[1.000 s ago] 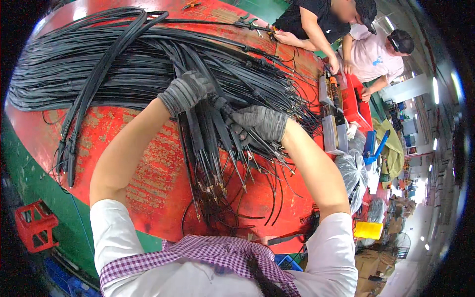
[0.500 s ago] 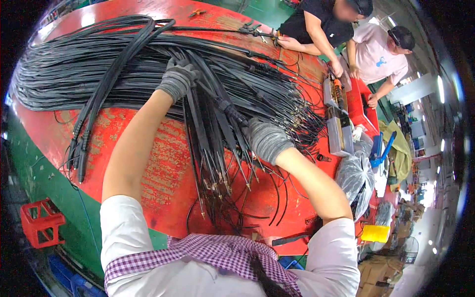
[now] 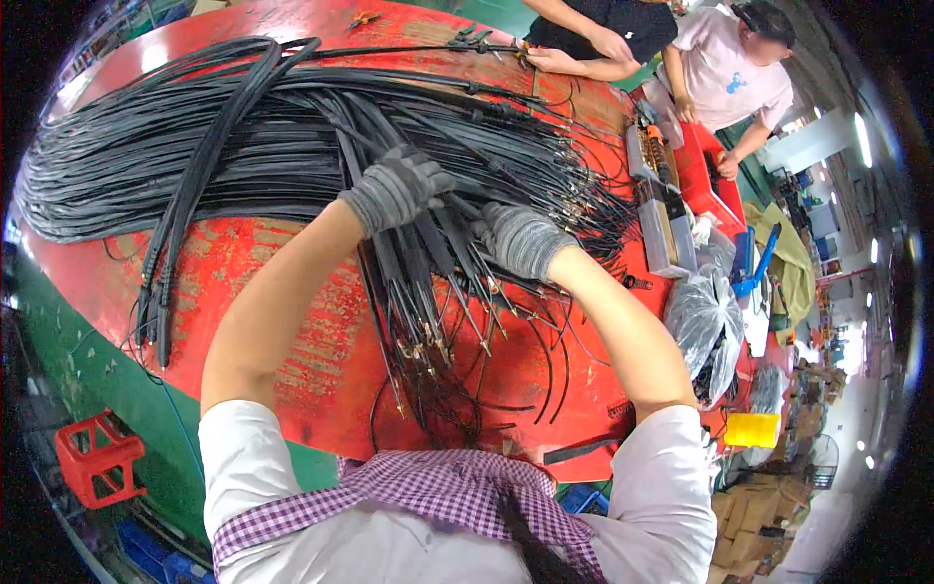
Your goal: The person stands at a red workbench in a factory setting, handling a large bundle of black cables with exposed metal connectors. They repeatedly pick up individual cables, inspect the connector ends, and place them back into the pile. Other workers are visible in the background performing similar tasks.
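Note:
Both my hands wear grey knitted gloves. My left hand (image 3: 399, 190) is closed over a black cable at the top of the strands that hang toward me. A hand's width to the right, my right hand (image 3: 525, 239) is closed round the same cable; its fingertips are partly hidden. Under and below my hands, several loose black cables (image 3: 404, 282) fan toward me, with bare metal tips at their ends. Behind them a thick bundle of long black cables (image 3: 263, 146) lies across the table, its many thin ends spread out at the right.
The cables lie on a worn red table (image 3: 292, 341). At the right stand a grey parts tray (image 3: 664, 243), a red bin (image 3: 708, 180) and a clear plastic bag (image 3: 702, 336). Two people work at the far right side. A red stool (image 3: 97, 457) stands on the green floor at left.
My left hand has come down and right along the strands, closer to my right hand. My right hand has shifted slightly. The far person's hand has drawn back from the tray.

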The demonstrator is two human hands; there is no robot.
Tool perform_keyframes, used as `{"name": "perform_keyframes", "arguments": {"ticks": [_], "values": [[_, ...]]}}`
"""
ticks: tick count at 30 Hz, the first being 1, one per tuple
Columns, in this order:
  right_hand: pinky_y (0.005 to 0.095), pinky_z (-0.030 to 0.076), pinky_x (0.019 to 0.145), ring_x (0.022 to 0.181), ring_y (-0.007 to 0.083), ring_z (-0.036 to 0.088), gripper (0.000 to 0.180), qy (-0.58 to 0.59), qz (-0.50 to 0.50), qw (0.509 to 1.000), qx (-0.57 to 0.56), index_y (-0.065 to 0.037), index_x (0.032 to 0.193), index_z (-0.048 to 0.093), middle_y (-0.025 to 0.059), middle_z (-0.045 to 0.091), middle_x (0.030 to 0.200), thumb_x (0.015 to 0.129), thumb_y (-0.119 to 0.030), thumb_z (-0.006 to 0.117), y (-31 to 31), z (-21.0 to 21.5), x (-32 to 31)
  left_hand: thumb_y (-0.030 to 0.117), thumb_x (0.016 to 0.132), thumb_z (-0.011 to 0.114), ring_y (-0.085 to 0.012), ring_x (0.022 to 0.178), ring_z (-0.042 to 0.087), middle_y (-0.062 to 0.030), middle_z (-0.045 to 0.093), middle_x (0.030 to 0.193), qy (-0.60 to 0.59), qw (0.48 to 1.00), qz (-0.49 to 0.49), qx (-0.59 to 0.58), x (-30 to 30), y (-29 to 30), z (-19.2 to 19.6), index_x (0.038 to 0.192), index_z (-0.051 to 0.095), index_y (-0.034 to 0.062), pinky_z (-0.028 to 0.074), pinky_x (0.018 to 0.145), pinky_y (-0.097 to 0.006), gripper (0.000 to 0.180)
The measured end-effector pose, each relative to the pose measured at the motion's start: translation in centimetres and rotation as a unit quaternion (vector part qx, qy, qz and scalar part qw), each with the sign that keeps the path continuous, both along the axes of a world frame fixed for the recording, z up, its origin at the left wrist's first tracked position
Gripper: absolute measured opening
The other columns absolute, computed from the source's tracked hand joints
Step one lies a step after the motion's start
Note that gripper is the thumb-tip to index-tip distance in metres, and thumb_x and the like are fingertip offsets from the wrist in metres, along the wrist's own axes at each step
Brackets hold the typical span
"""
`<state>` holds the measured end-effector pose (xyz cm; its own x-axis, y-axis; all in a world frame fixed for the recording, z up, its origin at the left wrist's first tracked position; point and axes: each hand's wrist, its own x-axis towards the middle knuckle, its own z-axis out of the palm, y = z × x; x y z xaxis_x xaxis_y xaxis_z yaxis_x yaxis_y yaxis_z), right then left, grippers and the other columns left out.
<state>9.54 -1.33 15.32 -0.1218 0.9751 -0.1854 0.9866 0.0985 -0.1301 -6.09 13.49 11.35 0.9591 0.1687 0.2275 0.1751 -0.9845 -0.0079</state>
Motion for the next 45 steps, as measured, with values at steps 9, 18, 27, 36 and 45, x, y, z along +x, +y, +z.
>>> {"name": "perform_keyframes", "arguments": {"ticks": [9,18,27,36,45], "values": [[0.0421,0.044,0.068,0.077,0.0377,0.056,0.032,0.094,-0.038,0.995,-0.021,0.001,0.1,0.054,0.0241,0.058,0.084,0.083,-0.025,0.051,-3.6,2.2,0.9,0.026,0.075,0.053,-0.0237,0.087,0.054,-0.0052,0.057,0.089,-0.017,1.0,-0.022,0.007,1.4,-2.5,-1.2,0.094,0.057,0.0129,0.039,0.082,-0.037,0.023],[0.0428,0.045,0.065,0.074,0.0354,0.058,0.031,0.069,-0.153,0.98,0.109,0.0,0.098,0.053,0.0223,0.059,0.079,0.085,-0.027,0.048,-11.8,2.2,3.7,0.025,0.076,0.053,-0.0279,0.085,0.056,-0.0096,0.056,0.089,0.0,0.996,-0.068,-0.062,4.6,-5.0,0.9,0.096,0.056,0.0083,0.044,0.075,-0.037,0.025],[0.0425,0.045,0.06,0.071,0.0354,0.058,0.027,0.083,-0.167,0.961,0.203,-0.004,0.096,0.054,0.0183,0.059,0.076,0.081,-0.026,0.056,-12.2,0.5,4.3,0.023,0.08,0.05,-0.0305,0.082,0.056,-0.0122,0.057,0.09,0.019,0.983,-0.134,-0.127,6.3,-8.6,2.6,0.096,0.056,0.0066,0.045,0.073,-0.038,0.024],[0.0358,0.047,0.073,0.084,0.0294,0.06,0.016,0.28,-0.276,0.866,0.31,-0.001,0.092,0.059,0.0161,0.062,0.087,0.082,-0.013,0.055,-18.3,-1.5,7.5,0.027,0.083,0.051,-0.0323,0.084,0.057,-0.0164,0.059,0.089,0.082,0.951,-0.13,-0.267,9.1,-8.3,3.5,0.096,0.057,0.0038,0.046,0.073,-0.037,0.028],[0.0314,0.046,0.073,0.08,0.0241,0.056,0.018,0.259,-0.326,0.847,0.33,-0.004,0.092,0.063,0.0113,0.06,0.084,0.075,-0.009,0.063,-19.6,-2.5,8.8,0.024,0.083,0.054,-0.0273,0.078,0.058,-0.0131,0.061,0.085,0.124,0.864,-0.103,-0.476,9.4,-7.6,3.0,0.102,0.058,0.0062,0.045,0.072,-0.034,0.026]]}}
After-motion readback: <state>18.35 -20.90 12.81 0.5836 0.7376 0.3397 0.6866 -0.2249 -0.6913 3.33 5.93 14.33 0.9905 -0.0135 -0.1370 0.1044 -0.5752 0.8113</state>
